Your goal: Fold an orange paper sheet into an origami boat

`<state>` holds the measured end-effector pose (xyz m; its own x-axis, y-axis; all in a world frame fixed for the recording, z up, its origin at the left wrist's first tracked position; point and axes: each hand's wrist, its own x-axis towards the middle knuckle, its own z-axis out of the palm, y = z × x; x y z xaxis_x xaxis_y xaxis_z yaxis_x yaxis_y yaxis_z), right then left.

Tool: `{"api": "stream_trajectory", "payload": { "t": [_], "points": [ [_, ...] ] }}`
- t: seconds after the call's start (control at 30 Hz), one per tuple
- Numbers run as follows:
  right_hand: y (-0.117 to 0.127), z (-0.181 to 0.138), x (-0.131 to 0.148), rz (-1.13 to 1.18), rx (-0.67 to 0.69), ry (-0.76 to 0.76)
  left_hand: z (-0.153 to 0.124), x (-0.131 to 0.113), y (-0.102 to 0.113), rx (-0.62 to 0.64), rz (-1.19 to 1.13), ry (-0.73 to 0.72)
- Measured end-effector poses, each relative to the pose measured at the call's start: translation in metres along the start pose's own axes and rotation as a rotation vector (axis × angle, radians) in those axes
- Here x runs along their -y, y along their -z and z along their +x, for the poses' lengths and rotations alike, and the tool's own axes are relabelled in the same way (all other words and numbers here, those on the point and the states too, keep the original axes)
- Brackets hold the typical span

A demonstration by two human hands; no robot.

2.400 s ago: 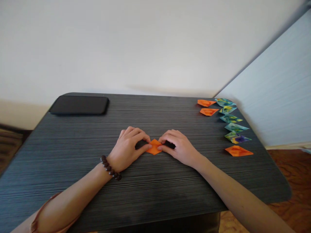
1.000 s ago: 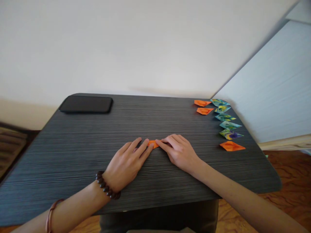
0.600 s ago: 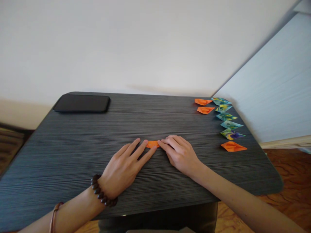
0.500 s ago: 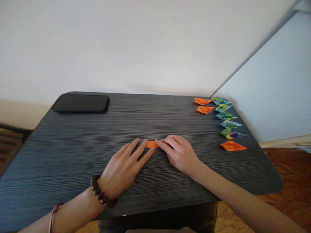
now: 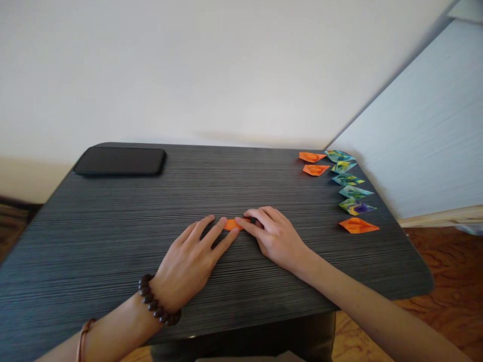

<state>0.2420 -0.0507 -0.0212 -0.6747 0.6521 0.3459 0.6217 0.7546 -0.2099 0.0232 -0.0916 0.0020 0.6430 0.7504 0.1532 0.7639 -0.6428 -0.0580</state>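
A small folded piece of orange paper (image 5: pixel 231 224) lies flat on the dark table in front of me, its ends partly under my fingers. My left hand (image 5: pixel 191 261) rests open with fingers spread, two fingertips pressing on the paper's left end and near edge. From the other side, my right hand (image 5: pixel 277 239) lays its index finger across the paper's right part. Its other fingers are apart and slightly bent just beyond the paper; the thumb is mostly hidden.
Two orange paper boats (image 5: pixel 316 170) and a column of several blue-green patterned ones (image 5: pixel 354 192) stand at the table's right, with another orange boat (image 5: pixel 358 225) nearer me. A black phone (image 5: pixel 119 161) lies at the back left of the table (image 5: pixel 211 176). A white wall rises behind.
My right index finger has slid slightly left over the paper, and another right finger now shows by its far right edge. My left hand stays put. The view has shifted slightly.
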Motion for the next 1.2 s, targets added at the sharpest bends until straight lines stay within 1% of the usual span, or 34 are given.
{"api": "stream_trajectory", "payload": {
  "t": [0.07, 0.17, 0.23, 0.33, 0.5, 0.6, 0.7, 0.87, 0.97, 1.1, 1.2],
  "points": [
    [-0.001, 0.000, -0.001, 0.012, -0.004, -0.009, -0.001, 0.000, 0.000, 0.002, -0.001, 0.002],
    [-0.003, -0.004, -0.003, 0.067, -0.065, -0.043, -0.002, -0.001, -0.001, 0.010, 0.001, 0.011],
    [-0.002, -0.005, -0.003, 0.069, -0.066, -0.051, -0.002, -0.001, -0.002, 0.016, 0.000, 0.013],
    [-0.001, -0.005, -0.002, 0.059, -0.043, -0.020, -0.003, -0.001, -0.002, 0.015, -0.002, 0.021],
    [-0.002, -0.006, -0.003, 0.076, -0.097, -0.056, -0.002, -0.001, -0.002, 0.003, -0.016, 0.019],
    [-0.003, -0.008, -0.003, 0.079, -0.075, -0.034, -0.002, 0.001, -0.002, -0.004, -0.025, 0.016],
    [-0.002, -0.007, -0.003, 0.090, -0.065, -0.026, -0.003, 0.005, -0.004, -0.039, -0.039, -0.018],
    [0.003, 0.001, -0.001, 0.190, -0.018, -0.074, 0.001, 0.014, -0.009, -0.151, -0.050, -0.011],
    [0.006, 0.007, 0.001, 0.248, 0.012, -0.115, 0.007, 0.018, -0.012, -0.189, -0.064, -0.037],
    [0.006, 0.013, 0.000, 0.261, 0.013, -0.165, 0.012, 0.021, -0.014, -0.167, -0.119, -0.016],
    [0.002, 0.019, -0.003, 0.258, 0.024, -0.132, 0.015, 0.024, -0.016, -0.158, -0.228, 0.050]
  ]
}}
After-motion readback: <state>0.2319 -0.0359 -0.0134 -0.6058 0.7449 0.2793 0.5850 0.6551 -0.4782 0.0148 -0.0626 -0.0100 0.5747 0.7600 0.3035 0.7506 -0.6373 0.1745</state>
